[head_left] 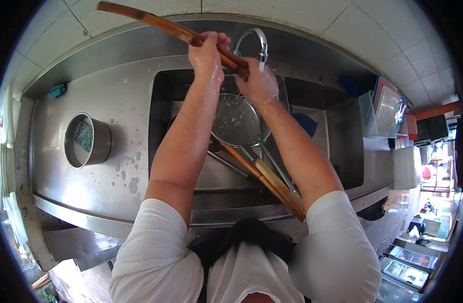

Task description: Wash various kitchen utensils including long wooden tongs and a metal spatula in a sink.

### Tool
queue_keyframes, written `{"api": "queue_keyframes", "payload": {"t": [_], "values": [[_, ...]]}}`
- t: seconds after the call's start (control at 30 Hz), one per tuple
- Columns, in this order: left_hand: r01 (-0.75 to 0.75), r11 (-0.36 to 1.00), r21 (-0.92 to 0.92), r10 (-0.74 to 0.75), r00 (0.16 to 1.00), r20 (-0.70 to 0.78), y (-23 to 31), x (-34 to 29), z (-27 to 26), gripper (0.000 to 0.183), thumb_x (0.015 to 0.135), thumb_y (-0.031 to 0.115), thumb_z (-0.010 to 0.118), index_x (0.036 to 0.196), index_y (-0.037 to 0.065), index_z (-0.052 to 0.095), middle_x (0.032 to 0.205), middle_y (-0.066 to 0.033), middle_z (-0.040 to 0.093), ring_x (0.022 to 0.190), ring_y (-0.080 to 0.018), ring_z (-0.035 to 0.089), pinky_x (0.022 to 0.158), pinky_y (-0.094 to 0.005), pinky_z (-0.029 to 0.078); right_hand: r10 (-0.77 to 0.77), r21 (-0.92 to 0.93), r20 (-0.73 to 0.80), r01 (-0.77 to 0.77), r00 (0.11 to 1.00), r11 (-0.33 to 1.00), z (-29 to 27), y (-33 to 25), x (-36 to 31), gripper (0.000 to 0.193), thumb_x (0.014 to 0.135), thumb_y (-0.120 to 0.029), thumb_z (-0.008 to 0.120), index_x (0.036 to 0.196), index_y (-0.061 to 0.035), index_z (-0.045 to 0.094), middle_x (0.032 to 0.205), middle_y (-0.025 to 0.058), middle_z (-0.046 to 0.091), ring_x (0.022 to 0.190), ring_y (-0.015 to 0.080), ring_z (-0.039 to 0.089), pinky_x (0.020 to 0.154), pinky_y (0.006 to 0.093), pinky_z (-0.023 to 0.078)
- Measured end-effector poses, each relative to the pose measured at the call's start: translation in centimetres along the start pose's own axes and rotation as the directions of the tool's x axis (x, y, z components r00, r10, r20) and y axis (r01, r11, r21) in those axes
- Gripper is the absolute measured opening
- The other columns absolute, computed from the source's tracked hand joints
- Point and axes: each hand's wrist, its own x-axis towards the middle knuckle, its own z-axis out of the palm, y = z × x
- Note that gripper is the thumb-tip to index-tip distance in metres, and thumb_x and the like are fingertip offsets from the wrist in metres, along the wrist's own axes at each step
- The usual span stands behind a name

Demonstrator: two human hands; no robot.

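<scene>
Over the left basin of the steel sink (231, 199), I hold a long, slightly curved brown wooden utensil (160, 24); its exact kind I cannot make out. It slants from the upper left down to the tap. My left hand (207, 56) is closed round its middle. My right hand (259, 83) grips its lower right end, just under the running chrome tap (262, 43). Both hands look wet. Below them in the basin lies a round mesh strainer (235, 121), wet on top. Several wooden handles (274, 184) slant across the basin's front edge, partly behind my right arm.
On the left counter stands a round metal pot (101, 144) holding a grey-green scouring pad (83, 136). A small green scrubber (58, 91) lies farther back. A blue item (306, 123) sits by the right basin (337, 156). Coloured cutting boards (385, 103) stand upright at the right.
</scene>
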Motion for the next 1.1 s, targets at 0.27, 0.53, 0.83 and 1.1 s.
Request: {"api": "queue_keyframes", "payload": {"t": [0.27, 0.53, 0.83, 1.1], "values": [[0.422, 0.906, 0.025, -0.423, 0.906, 0.037, -9.4, -10.4, 0.0, 0.015, 0.087, 0.009, 0.065, 0.098, 0.002, 0.057, 0.086, -0.0107, 0.067, 0.077, -0.0216, 0.067, 0.069, -0.036, 0.055, 0.287, -0.112, 0.245, -0.267, 0.926, 0.957, -4.7, 5.9, -7.0, 0.021, 0.081, -0.025, 0.067, 0.096, -0.0109, 0.063, 0.096, 0.0176, 0.068, 0.091, 0.0394, 0.065, 0.075, 0.048, 0.052], [0.431, 0.898, -0.088, -0.433, 0.901, 0.0, -10.8, -3.5, -3.5, 0.038, 0.098, 0.038, 0.053, 0.112, 0.002, 0.052, 0.098, -0.0142, 0.067, 0.089, -0.0284, 0.065, 0.076, -0.0433, 0.053, 0.404, -0.502, 0.15, -0.283, 0.902, 0.817, -23.1, 15.8, -23.1, 0.018, 0.076, -0.014, 0.067, 0.092, -0.0072, 0.061, 0.087, 0.0189, 0.065, 0.085, 0.0428, 0.063, 0.071, 0.0494, 0.05], [0.009, 0.757, 0.654, -0.316, 0.88, 0.354, -6.3, 3.7, -4.2, 0.069, 0.094, 0.055, 0.047, 0.142, 0.005, 0.049, 0.14, -0.0193, 0.05, 0.136, -0.0277, 0.04, 0.114, -0.0369, 0.022, 0.537, -0.538, 0.108, -0.405, 0.837, 0.739, -30.3, 10.4, -24.5, 0.022, 0.074, -0.011, 0.072, 0.091, -0.0051, 0.061, 0.088, 0.0192, 0.066, 0.085, 0.0423, 0.064, 0.072, 0.0495, 0.05], [0.586, 0.453, 0.672, -0.858, 0.492, 0.15, -5.4, -16.7, -7.8, 0.077, 0.088, 0.065, 0.057, 0.134, 0.003, 0.049, 0.129, -0.0131, 0.058, 0.115, -0.0324, 0.054, 0.103, -0.0501, 0.039, 0.679, -0.634, 0.408, -0.345, 0.611, 0.692, -27.9, 3.4, -20.1, 0.035, 0.07, -0.027, 0.079, 0.093, -0.0041, 0.064, 0.093, 0.0201, 0.068, 0.094, 0.0399, 0.065, 0.079, 0.0466, 0.051]]}}
